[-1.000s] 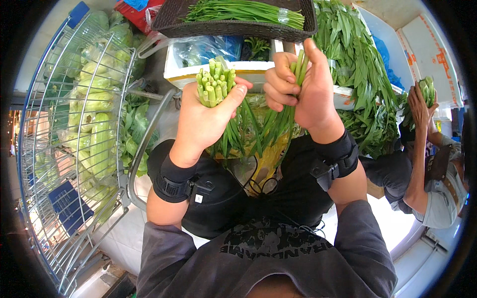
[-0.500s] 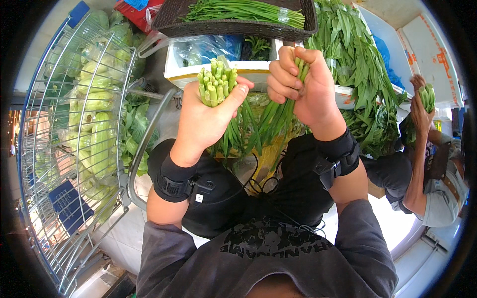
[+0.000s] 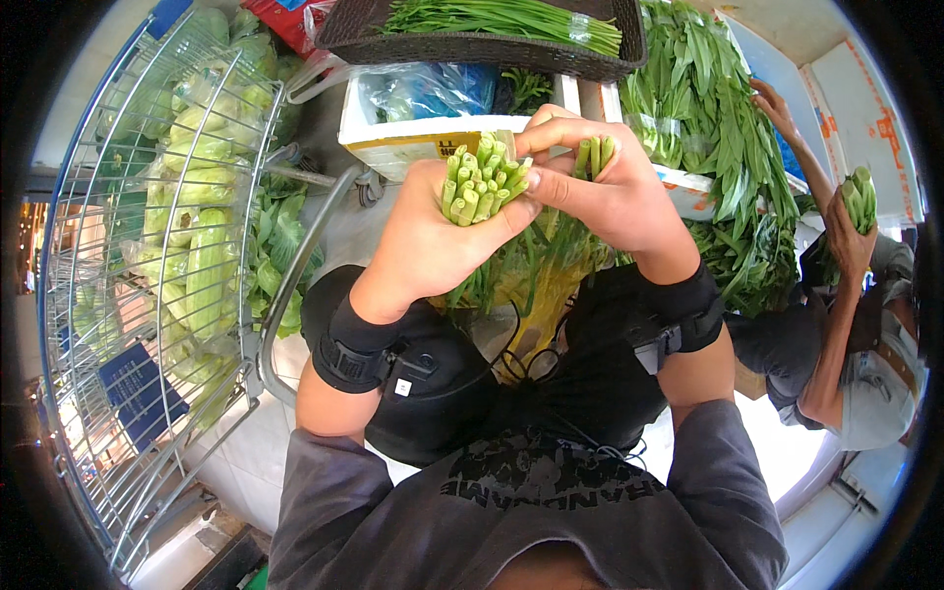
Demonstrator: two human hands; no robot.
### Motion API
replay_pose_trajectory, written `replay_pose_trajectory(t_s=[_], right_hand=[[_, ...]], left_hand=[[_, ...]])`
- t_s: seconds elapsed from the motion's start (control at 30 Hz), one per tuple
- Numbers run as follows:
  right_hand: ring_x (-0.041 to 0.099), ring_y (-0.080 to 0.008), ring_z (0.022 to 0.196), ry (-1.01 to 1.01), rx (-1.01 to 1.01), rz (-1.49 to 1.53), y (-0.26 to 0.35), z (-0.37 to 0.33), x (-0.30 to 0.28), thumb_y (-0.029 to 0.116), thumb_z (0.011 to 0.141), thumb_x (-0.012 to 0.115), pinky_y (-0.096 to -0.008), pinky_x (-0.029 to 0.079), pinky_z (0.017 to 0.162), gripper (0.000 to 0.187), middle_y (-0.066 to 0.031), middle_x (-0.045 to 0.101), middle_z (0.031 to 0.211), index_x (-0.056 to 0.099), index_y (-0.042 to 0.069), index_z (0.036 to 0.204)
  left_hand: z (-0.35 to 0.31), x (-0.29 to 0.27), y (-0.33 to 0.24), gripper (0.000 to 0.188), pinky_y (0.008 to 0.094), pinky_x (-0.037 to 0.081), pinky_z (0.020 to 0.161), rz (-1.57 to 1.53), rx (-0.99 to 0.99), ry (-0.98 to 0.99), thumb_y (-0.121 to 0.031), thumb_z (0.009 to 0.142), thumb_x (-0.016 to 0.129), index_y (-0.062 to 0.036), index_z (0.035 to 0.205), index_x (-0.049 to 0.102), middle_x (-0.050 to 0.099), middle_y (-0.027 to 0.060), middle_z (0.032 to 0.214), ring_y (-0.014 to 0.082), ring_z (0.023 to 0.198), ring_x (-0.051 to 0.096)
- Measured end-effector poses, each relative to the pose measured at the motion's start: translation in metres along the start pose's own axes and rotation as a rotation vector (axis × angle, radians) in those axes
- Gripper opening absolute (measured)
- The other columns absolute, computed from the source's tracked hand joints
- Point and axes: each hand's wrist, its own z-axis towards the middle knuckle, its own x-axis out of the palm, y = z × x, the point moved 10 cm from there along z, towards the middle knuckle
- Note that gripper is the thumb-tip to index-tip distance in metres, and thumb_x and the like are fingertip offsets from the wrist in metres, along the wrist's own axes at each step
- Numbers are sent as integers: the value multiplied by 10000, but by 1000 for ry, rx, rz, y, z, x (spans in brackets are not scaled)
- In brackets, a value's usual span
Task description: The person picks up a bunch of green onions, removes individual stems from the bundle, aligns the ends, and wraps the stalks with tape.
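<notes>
Grips the bunch (image 3: 484,181) in left hand (image 3: 431,233), cut ends (image 3: 470,203) up, perhaps to keep them level, and a few stems (image 3: 594,157) in right hand (image 3: 632,195).

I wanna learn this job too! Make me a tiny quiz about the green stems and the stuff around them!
1. Which hand holds the thicker bunch of cut stems?
2. True or false: the wire cart stands on the person's left side.
3. Fill the gap: a bundle of long green stalks lies in a dark woven ____.

Key:
1. The left hand.
2. True.
3. Tray.
</notes>
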Motion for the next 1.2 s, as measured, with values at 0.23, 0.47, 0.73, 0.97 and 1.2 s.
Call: replay_pose_trajectory(t_s=[0.23,0.47,0.73,0.97,1.2], right_hand=[[582,-72,812,104,56,176,-5,-3,9,86,942,704,-217,476,703,137,-10,665,968,668,12,1053],[435,14,597,-16,257,220,-16,-7,0,160,1009,616,-187,326,494,111,67,607,812,616,73,1079],[600,-77,780,-101,-87,-153,9,-3,-4,79,974,653,-241,489,684,87,-1,625,847,605,10,995],[648,-95,862,-185,-122,-75,10,-3,-14,65,943,694,-256,529,753,114,-80,677,967,668,-42,915],[625,-87,828,-145,47,16,4,-5,-14,69,966,669,-242,518,737,100,-66,677,937,684,-28,984]], left_hand=[[-2,8,4,222,272,495,681,36,-17,100,-138,884,762,-2,1046,695,663,-35,803,63,744,582],[3,-6,8,274,231,449,565,-87,-34,-93,-186,922,743,-16,1134,706,640,-27,750,53,623,559],[5,-10,10,212,236,440,528,-91,-40,-143,-140,922,732,-3,1084,719,642,-19,734,57,587,558],[5,-4,-1,196,257,521,678,-3,91,-132,-111,909,744,-3,1071,719,725,15,866,83,751,647],[5,-1,-2,205,225,459,555,-41,104,-80,-95,925,725,-18,1105,663,666,2,836,74,637,575]])
